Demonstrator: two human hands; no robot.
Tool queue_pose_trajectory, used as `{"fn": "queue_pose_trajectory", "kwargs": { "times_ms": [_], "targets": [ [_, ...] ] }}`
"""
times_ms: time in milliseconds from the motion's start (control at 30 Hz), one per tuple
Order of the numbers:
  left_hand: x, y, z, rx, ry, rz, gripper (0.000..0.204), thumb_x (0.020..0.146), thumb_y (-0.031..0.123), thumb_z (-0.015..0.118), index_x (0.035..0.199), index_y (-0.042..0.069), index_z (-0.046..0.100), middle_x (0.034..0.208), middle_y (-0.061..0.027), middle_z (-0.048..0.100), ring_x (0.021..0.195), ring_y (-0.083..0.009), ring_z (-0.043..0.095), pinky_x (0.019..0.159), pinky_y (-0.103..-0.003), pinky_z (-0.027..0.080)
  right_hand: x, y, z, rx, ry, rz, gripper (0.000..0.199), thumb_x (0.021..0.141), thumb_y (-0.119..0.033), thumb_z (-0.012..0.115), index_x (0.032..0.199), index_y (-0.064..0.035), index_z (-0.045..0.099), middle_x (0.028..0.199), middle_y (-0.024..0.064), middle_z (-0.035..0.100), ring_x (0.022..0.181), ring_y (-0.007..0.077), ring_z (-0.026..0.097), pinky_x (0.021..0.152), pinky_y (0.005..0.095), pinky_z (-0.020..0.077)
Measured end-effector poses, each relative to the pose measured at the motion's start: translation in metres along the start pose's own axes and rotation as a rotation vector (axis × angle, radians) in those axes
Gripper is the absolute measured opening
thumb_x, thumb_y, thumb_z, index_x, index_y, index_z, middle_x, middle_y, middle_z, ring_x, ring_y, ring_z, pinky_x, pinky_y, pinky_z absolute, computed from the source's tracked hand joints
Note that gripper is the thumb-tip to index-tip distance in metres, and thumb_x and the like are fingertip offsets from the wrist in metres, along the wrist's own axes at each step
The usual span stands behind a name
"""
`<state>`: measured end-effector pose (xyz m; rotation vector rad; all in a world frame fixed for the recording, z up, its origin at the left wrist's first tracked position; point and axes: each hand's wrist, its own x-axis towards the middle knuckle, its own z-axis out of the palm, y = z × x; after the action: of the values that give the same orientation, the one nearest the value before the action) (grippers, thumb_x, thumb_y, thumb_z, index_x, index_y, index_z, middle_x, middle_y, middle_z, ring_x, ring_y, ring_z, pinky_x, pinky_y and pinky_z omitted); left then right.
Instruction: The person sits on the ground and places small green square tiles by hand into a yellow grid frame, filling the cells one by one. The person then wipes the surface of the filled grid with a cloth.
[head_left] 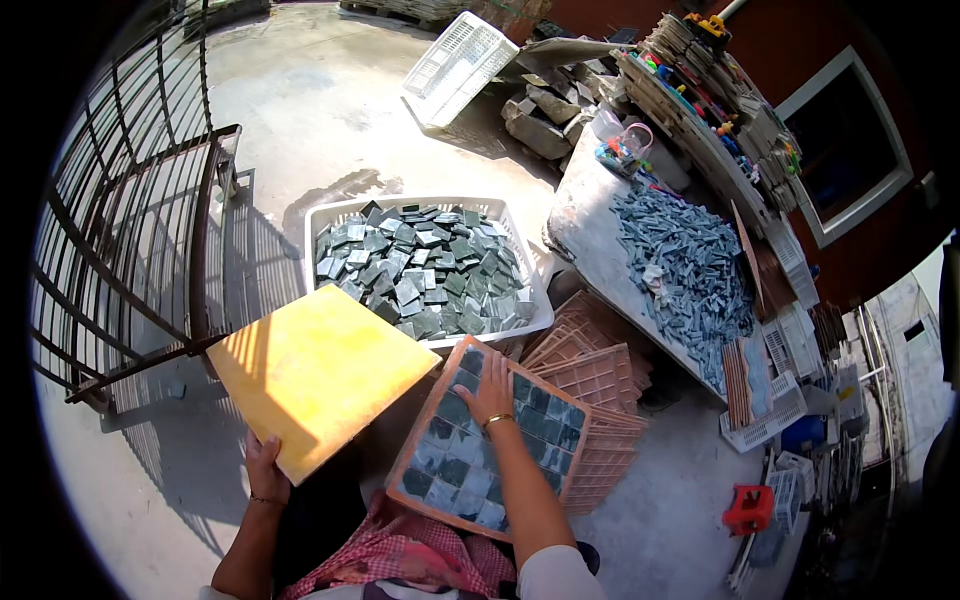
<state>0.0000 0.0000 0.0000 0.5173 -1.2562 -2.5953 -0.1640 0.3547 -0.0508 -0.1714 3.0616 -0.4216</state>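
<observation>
My left hand [264,470] grips the lower left edge of a flat yellow square board [325,375], its fingers partly hidden by the board. The board is tilted, beside the tile tray. With fingers stretched out, my right hand [487,393] lies on the dark grey-green square tiles [458,447] set in rows in an orange-brown square tray [400,478]. The tray leans over my lap, above a red checked cloth [390,550]. Just beyond both hands stands a white plastic basket [535,300] heaped with loose square stone tiles [425,265].
Stacked orange-brown grid trays [600,380] sit right of my tray. Farther right, a slab table [585,215] carries a pile of narrow stone strips [690,270]. A metal barred rack [195,240] stands at left. A white crate [460,65] and a red crate [748,510] are farther off.
</observation>
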Motion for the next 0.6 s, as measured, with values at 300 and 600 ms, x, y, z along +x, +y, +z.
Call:
{"fn": "queue_pose_trajectory", "kwargs": {
  "times_ms": [300,600],
  "targets": [
    [0.0,0.012,0.004,0.066,0.02,-0.027,0.057,0.075,0.017,0.059,0.123,0.0,0.033,0.115,-0.0108,0.047,0.103,-0.0213,0.049,0.089,-0.032,0.04,0.03,-0.057,-0.006,-0.13,-0.097,-0.124,0.092,0.075,-0.059,0.05,0.137,-0.0007,0.014,0.144,0.0157,0.012,0.133,0.0288,0.011,0.106,0.0449,0.0091],
    [-0.002,0.001,0.008,0.028,0.039,-0.011,0.057,0.075,0.018,0.059,0.123,0.001,0.032,0.114,-0.011,0.047,0.105,-0.022,0.048,0.09,-0.034,0.04,0.016,-0.012,-0.003,0.03,-0.084,-0.023,0.087,0.079,-0.052,0.051,0.136,0.0015,0.013,0.143,0.0193,0.011,0.133,0.0307,0.008,0.107,0.0415,0.01]
  ]
}}
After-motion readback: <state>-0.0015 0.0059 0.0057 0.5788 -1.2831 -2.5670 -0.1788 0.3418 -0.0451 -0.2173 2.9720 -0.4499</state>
